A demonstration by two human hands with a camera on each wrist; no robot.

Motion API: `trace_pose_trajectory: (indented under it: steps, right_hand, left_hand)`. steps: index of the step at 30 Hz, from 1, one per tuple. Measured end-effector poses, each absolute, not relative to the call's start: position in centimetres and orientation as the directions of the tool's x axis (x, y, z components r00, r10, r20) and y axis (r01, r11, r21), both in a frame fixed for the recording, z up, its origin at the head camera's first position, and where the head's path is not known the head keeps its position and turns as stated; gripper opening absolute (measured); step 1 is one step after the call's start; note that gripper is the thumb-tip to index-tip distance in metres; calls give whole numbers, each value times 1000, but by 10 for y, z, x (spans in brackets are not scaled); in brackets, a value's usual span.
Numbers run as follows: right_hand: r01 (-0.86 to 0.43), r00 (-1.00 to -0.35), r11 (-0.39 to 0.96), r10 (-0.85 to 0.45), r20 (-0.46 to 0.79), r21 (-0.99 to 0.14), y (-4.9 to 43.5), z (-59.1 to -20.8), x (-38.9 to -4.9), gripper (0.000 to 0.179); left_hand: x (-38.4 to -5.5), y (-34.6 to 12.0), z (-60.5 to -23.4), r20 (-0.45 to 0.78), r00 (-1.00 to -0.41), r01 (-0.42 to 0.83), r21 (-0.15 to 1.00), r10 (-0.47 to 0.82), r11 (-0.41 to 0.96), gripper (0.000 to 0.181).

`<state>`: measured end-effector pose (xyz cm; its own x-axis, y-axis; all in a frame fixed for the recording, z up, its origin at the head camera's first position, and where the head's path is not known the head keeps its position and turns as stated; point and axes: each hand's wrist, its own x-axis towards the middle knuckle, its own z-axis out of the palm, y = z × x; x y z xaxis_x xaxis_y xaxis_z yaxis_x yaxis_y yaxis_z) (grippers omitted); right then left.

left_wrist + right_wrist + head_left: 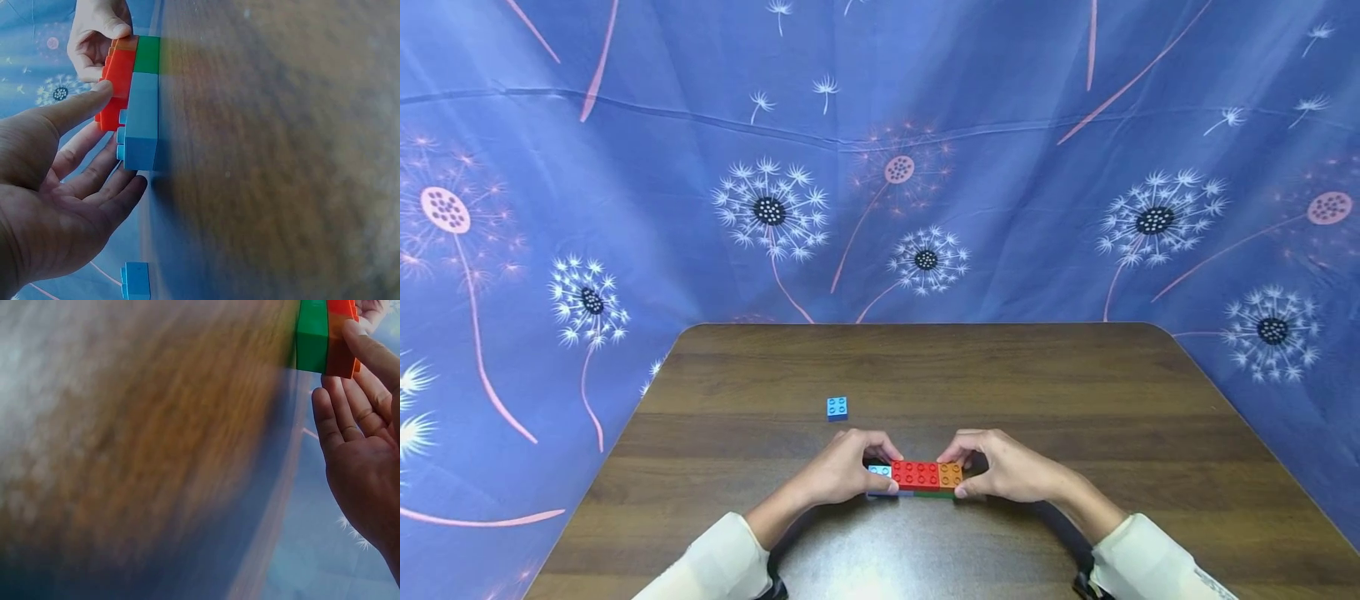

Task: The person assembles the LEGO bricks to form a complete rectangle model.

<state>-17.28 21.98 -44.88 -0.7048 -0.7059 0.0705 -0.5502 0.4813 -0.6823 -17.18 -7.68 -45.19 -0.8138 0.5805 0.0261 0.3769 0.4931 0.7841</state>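
I am pinching the red brick (916, 476) with my left hand (844, 469), the thumb pressing its near side and a fingertip meeting its far side; with my right hand (1011, 469) I am pinching the orange brick (951, 476) in the same way; so my hands are standing apart from each other, each one clamping an end of the same built row. The red and orange bricks are sitting end to end as the upper layer; beneath them a light-blue brick (142, 112) and a green brick (312, 337) are making the lower layer, the light-blue one reaching out past the red at the left and showing its studs there, the green one lying under the orange. The whole row is lying lengthwise on the desk (1037, 383), about midway between its left and right edges and well away from its far edge; whether my left thumb is also touching the light-blue brick, I cannot quite tell. A small blue brick (837, 408) is resting apart from the row, nearer the desk's far left corner, its studs facing up; light sleeves (722, 554) are covering my forearms, and blue fabric (1022, 208) with a dandelion print is hanging beyond the desk's far edge.
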Motion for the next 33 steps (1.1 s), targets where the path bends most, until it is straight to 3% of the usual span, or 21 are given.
trace_pose_trajectory:
  steps: [23,33]
  right_hand:
    - [-521,-717,511,-696,27,-683,219,-447,-172,32]
    - [-506,-719,514,-695,10,-692,219,-446,-172,33]
  left_hand:
    - [-175,-80,-445,60,-796,442,739,603,509,36]
    - [-198,-109,-425,103,-876,368,775,471,514,37]
